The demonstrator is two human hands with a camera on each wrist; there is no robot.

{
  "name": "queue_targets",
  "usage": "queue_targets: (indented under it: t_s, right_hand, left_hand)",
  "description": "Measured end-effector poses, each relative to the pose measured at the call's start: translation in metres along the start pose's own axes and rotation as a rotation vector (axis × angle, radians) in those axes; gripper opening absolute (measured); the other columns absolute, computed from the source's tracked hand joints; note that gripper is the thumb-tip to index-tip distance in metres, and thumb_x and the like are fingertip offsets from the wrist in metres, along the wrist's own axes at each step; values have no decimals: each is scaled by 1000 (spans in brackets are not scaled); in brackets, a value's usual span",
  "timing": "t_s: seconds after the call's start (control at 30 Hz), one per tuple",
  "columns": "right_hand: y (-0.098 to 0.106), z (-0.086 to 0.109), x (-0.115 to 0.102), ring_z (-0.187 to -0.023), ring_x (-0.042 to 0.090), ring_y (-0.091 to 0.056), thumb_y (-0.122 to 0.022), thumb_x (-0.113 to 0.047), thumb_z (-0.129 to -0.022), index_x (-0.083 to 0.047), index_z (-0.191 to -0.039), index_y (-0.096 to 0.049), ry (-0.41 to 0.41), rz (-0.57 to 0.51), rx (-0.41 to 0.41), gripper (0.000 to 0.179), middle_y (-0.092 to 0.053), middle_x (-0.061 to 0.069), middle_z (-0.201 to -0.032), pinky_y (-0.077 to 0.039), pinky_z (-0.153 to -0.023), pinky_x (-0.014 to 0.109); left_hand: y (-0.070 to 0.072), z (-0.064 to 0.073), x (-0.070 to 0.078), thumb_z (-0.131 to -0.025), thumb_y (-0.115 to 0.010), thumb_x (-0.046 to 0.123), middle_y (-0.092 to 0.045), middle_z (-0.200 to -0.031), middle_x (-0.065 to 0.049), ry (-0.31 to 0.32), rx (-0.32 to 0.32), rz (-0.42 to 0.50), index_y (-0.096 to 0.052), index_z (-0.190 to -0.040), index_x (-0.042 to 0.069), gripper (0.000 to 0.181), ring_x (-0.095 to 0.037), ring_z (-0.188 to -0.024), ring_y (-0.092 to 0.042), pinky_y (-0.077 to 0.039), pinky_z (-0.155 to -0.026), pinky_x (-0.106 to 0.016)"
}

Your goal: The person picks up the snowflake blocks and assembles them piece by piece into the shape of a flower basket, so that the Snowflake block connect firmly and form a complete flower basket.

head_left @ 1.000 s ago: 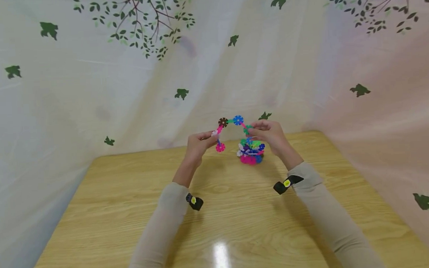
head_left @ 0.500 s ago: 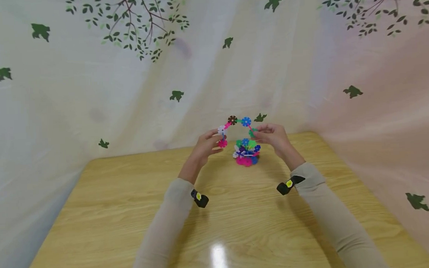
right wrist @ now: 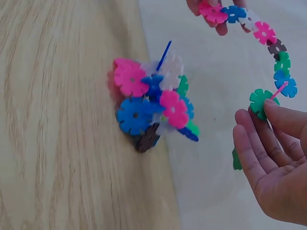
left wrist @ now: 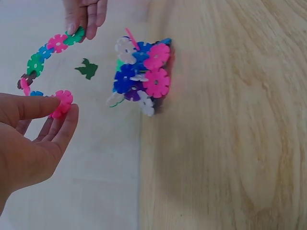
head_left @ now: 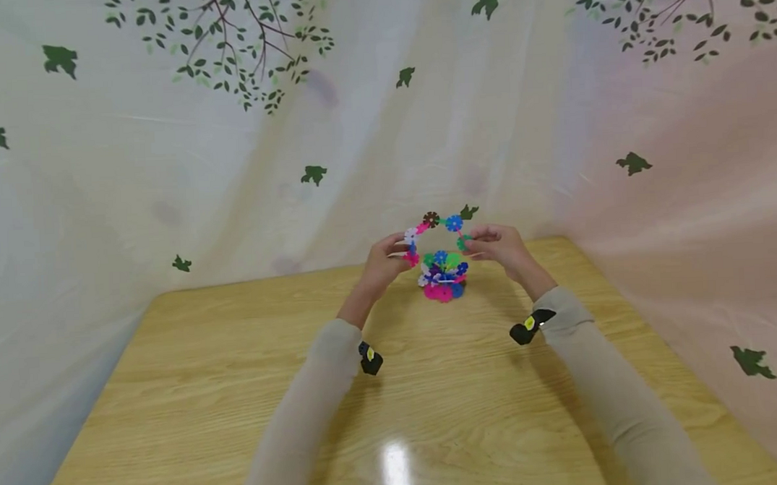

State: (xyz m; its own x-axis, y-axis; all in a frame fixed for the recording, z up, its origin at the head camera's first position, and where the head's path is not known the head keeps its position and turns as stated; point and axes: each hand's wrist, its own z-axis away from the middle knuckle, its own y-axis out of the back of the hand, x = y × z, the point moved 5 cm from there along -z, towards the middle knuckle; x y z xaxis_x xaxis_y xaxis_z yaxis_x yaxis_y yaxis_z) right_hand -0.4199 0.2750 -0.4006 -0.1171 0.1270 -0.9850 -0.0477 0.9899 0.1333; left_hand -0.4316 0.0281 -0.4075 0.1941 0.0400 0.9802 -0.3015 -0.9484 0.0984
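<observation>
An arched chain of plastic snowflake discs is held up between my two hands, with a brown disc [head_left: 431, 219] and a blue disc [head_left: 454, 223] at its top. My left hand [head_left: 384, 262] pinches the pink disc [left wrist: 62, 104] at one end between thumb and fingers. At the other end, the green disc [right wrist: 259, 101] is pinched by my right hand [head_left: 502, 253]. Beneath the arch, a built cluster of snowflake discs [head_left: 443, 276] in pink, blue, white, purple and green stands on the table. The chain appears apart from the cluster in both wrist views.
The wooden table [head_left: 250, 364] ends at its back edge just behind the cluster. A pale curtain [head_left: 229, 170] printed with leaves and birds hangs behind and on both sides.
My left hand has shifted from near the white disc to the pink end disc. The chain has moved slightly right and over the cluster. My right hand keeps its pinch on the green disc.
</observation>
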Motion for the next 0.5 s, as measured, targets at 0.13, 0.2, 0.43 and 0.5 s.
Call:
queue_targets:
  t_s: [0.13, 0.2, 0.43, 0.5]
  right_hand:
    - [5, -1, 6, -83, 9, -73, -67, -5, -98, 17, -124, -54, -14, 57, -5, 36, -75, -9, -88, -62, -84, 32]
    - [8, -1, 10, -82, 8, -72, -67, -5, -98, 16, -124, -56, -27, 84, 0, 35, -75, -7, -89, -62, -84, 33]
    - [12, -3, 23, -82, 7, -72, -68, -5, -97, 15, -121, -60, -27, 143, 1, 32, -76, 1, -94, -62, -84, 36]
    - [12, -3, 25, -81, 8, -72, -68, -4, -97, 15, -120, -60, -27, 151, 6, 31, -76, 1, -93, -62, -83, 36]
  left_hand:
    - [-8, -4, -4, -85, -60, -22, -62, -130, -30, -50, 18, -80, -59, -139, -2, 58, -44, -113, -66, -60, -92, -39]
    - [-11, -5, -6, -85, -60, -22, -63, -129, -30, -74, 24, -126, -59, -138, -3, 57, -44, -113, -67, -60, -92, -39]
    - [-16, -7, -10, -88, -60, -20, -65, -128, -27, -87, 37, -237, -60, -139, 0, 55, -42, -111, -68, -60, -91, -40]
    - [-17, -8, -11, -88, -59, -19, -65, -130, -25, -84, 34, -270, -60, -139, 1, 55, -40, -113, -67, -60, -93, -41]
